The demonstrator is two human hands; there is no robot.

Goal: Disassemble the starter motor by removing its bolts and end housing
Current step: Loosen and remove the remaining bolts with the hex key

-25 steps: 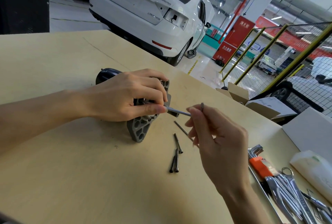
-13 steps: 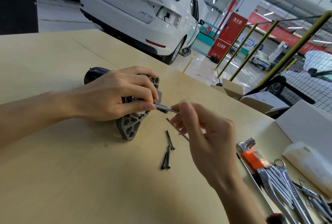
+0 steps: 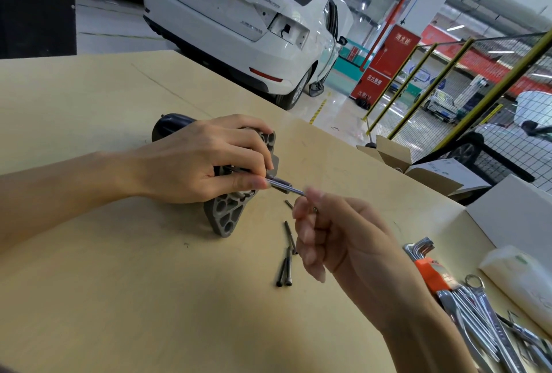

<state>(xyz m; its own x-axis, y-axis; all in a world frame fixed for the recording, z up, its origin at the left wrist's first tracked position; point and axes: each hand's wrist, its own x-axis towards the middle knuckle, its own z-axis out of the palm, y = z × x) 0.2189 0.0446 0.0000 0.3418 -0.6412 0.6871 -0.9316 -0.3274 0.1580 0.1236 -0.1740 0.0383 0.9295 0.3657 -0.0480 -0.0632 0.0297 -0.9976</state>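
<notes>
The starter motor (image 3: 230, 217) lies on the wooden table (image 3: 119, 283), its black body pointing back left and its grey ribbed end housing facing me. My left hand (image 3: 206, 160) wraps over the motor and pinches the shaft of a slim hex key (image 3: 283, 187) against the housing. My right hand (image 3: 334, 238), fingers curled, holds the key's outer end just right of the housing. Several long dark bolts (image 3: 286, 259) lie loose on the table below the key, partly hidden behind my right fingers.
A tray at the right edge holds a set of hex keys in an orange holder (image 3: 433, 271) and several wrenches (image 3: 478, 313). A white pack (image 3: 519, 280), a white box (image 3: 513, 214) and an open cardboard box (image 3: 397, 154) sit beyond. A white car (image 3: 239, 23) is parked behind the table.
My right hand has rolled over the key's end, its fingers curling down. The camera has shifted a little; my left hand and the motor stay put.
</notes>
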